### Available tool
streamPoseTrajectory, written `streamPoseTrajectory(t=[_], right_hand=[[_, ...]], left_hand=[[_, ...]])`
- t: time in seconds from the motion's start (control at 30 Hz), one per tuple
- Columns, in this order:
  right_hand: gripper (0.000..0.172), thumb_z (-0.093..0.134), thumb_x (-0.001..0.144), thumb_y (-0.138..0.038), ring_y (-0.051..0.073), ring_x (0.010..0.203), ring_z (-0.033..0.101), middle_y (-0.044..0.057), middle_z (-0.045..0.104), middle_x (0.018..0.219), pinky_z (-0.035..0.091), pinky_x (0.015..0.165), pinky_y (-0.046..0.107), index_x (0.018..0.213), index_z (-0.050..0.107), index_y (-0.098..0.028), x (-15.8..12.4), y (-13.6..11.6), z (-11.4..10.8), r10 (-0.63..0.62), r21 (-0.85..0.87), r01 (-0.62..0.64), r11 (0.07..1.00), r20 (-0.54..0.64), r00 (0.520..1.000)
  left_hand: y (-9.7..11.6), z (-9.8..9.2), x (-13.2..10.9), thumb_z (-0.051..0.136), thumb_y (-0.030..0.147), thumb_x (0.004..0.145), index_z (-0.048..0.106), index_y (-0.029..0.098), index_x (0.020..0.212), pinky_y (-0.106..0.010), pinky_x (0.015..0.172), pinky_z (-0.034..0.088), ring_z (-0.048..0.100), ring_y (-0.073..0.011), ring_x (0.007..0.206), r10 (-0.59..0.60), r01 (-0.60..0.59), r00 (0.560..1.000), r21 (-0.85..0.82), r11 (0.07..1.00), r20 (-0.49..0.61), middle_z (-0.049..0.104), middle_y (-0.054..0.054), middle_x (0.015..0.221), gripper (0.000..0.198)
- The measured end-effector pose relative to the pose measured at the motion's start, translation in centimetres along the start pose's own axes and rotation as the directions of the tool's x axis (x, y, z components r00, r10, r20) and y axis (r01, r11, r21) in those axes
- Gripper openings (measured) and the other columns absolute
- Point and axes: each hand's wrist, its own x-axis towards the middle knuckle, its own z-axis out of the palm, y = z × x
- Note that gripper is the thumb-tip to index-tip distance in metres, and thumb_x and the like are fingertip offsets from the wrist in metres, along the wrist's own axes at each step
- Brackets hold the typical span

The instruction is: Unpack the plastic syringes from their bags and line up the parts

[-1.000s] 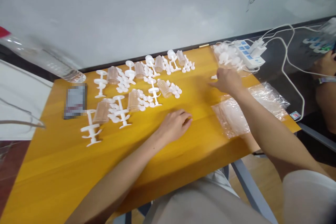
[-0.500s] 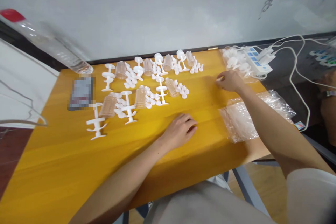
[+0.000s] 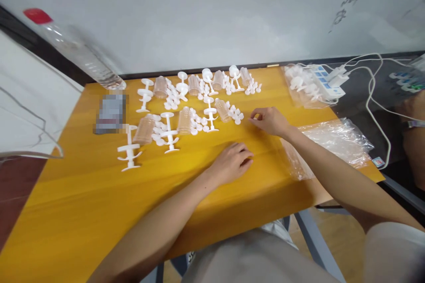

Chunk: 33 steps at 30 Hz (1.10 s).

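My left hand (image 3: pixel 232 162) rests on the wooden table, fingers loosely bent and slightly apart, with nothing seen in it. My right hand (image 3: pixel 270 120) hovers just right of a cluster of small white plastic nozzles (image 3: pixel 236 116). Its thumb and forefinger come together in a pinch; whatever is between them is too small to make out. Left of those nozzles lie a clear plastic barrel (image 3: pixel 223 110) and a white plunger (image 3: pixel 210 114). Several similar sets lie in two rows, among them another clear barrel (image 3: pixel 144 129) and a white plunger (image 3: pixel 129 150) at the front left.
A clear plastic bag of white parts (image 3: pixel 300 84) lies beside a power strip (image 3: pixel 325 82) with cables. Flat clear bags (image 3: pixel 332 141) are under my right forearm. A red-capped bottle (image 3: pixel 83 53) and a blurred dark object (image 3: pixel 111 112) are at left. Another person's arm (image 3: pixel 415 141) shows far right.
My right hand has moved left, from near the bag of parts to beside the nearest cluster of nozzles. The left hand stays in place on the table. The view has shifted slightly.
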Motion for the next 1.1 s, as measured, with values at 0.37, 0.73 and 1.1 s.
streamPoseTrajectory(t=[0.37,0.73,1.1], right_hand=[[0.034,0.068,0.086,-0.024,0.020,0.091,0.074,0.006,0.081,0.104,0.051,0.081,0.025,0.118,0.075,-0.017,-0.6,-1.7,-1.4,-0.010,-0.011,0.011,1.000,0.083,0.997],[0.019,0.072,0.085,-0.022,0.017,0.081,0.072,0.005,0.079,0.091,0.051,0.072,0.023,0.102,0.080,-0.015,0.8,-1.0,0.9,-0.007,0.168,-0.002,0.986,0.054,0.999],[0.034,0.076,0.079,-0.016,0.014,0.079,0.071,0.006,0.080,0.096,0.051,0.072,0.021,0.113,0.072,-0.013,2.5,-1.6,1.2,-0.007,0.173,-0.004,0.985,0.063,0.998]], left_hand=[[-2.7,-4.5,2.3,0.057,0.035,0.103,0.072,0.021,0.121,-0.047,0.098,0.046,0.061,-0.0316,0.112,-0.121,0.264,0.898,0.298,0.917,-0.423,0.069,-0.015,0.118,0.027],[-5.0,-4.8,3.9,0.059,0.030,0.100,0.075,0.020,0.113,-0.049,0.091,0.040,0.058,-0.0350,0.113,-0.193,0.435,0.846,0.435,0.788,-0.497,0.067,-0.014,0.130,0.022],[-5.0,-4.8,3.7,0.063,0.030,0.097,0.075,0.021,0.112,-0.050,0.096,0.039,0.057,-0.0349,0.115,-0.196,0.423,0.833,0.366,0.829,-0.518,0.068,-0.013,0.127,0.021]])
